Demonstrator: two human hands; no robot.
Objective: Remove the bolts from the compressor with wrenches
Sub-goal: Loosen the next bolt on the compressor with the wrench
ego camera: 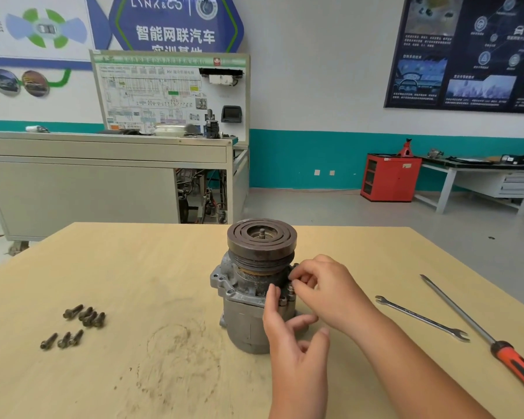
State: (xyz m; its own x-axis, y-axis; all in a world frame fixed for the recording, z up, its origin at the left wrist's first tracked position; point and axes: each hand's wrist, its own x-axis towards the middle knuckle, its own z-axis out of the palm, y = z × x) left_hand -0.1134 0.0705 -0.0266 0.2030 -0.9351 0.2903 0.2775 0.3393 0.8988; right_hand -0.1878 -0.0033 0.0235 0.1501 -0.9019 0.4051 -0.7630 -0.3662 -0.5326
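While the left hand rests slack-gripped against the grey metal compressor, the right hand apparently pinches a dark bolt.

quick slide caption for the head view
Right hand pinches a bolt on the upright compressor, left hand steadies it; loose bolts left, wrench and screwdriver right.
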